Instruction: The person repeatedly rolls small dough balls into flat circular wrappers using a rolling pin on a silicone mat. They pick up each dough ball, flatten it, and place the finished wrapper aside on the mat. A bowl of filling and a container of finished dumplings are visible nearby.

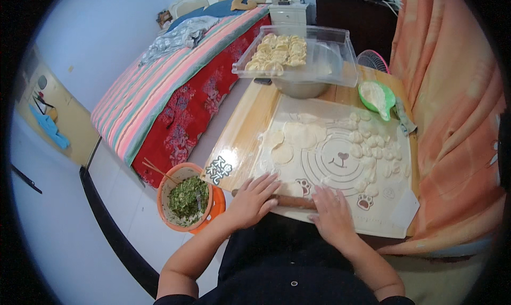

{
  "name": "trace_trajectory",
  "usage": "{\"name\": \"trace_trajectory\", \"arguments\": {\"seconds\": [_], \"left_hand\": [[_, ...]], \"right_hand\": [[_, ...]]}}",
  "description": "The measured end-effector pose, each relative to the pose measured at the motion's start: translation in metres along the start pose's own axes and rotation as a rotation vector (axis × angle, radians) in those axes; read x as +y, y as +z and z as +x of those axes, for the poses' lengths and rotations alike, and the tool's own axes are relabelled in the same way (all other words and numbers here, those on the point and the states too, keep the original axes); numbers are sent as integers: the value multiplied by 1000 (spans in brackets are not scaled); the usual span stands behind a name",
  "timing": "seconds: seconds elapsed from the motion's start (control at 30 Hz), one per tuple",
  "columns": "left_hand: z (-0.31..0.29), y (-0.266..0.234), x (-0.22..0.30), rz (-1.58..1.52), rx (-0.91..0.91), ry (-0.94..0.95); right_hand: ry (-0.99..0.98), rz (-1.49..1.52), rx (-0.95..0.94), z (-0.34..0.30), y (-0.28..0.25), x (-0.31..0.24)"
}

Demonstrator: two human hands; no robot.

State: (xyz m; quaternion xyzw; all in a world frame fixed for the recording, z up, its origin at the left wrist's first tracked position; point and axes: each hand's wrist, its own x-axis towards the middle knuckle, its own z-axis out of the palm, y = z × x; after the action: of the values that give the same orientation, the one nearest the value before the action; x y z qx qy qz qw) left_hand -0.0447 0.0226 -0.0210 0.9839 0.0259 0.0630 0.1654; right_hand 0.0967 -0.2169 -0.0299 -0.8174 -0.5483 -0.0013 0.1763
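A brown wooden rolling pin [293, 201] lies across the near edge of a pale dough mat [340, 226] with a printed bear face. My left hand [252, 201] holds the pin near its left end, fingers long over the far side and thumb on the near side. At the pin's other end, my right hand [332, 214] grips it the same way, hiding that tip. Any dough beneath the pin is hard to make out. Thin dough wrappers [283, 153] overlap at the mat's left. Several small dough pieces [372, 145] are spread over its right side.
Behind the mat, a clear plastic tray [345, 65] of shaped dumplings [279, 52] rests on a metal basin [301, 89]. A green scoop [391, 105] holds flour. Left of the wooden table [239, 129], an orange bowl [170, 220] contains chopped green filling [187, 201] and chopsticks [158, 169]. An orange curtain [447, 118] hangs right.
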Motion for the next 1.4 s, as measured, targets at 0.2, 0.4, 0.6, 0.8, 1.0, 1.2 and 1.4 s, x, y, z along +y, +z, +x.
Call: {"name": "trace_trajectory", "arguments": {"seconds": [0.2,0.4,0.6,0.8,1.0,1.2,1.4], "left_hand": [[46,-10,-6,-157,-193,155],[33,-3,-27,35,42,-127],[21,3,-44,152,156,-305],[-27,-5,-9,150,55,-158],[-36,4,1,-32,170,-76],[19,34,23,115,-119,61],[130,49,27,334,48,20]], "right_hand": [[-8,105,26,19,-16,0],[68,-10,125,48,19,21],[50,-88,158,83,21,16],[-101,9,7,13,-8,4],[195,201,-45,4,-34,21],[497,468,205,-19,-56,51],[651,464,449,-42,-76,88]]}}
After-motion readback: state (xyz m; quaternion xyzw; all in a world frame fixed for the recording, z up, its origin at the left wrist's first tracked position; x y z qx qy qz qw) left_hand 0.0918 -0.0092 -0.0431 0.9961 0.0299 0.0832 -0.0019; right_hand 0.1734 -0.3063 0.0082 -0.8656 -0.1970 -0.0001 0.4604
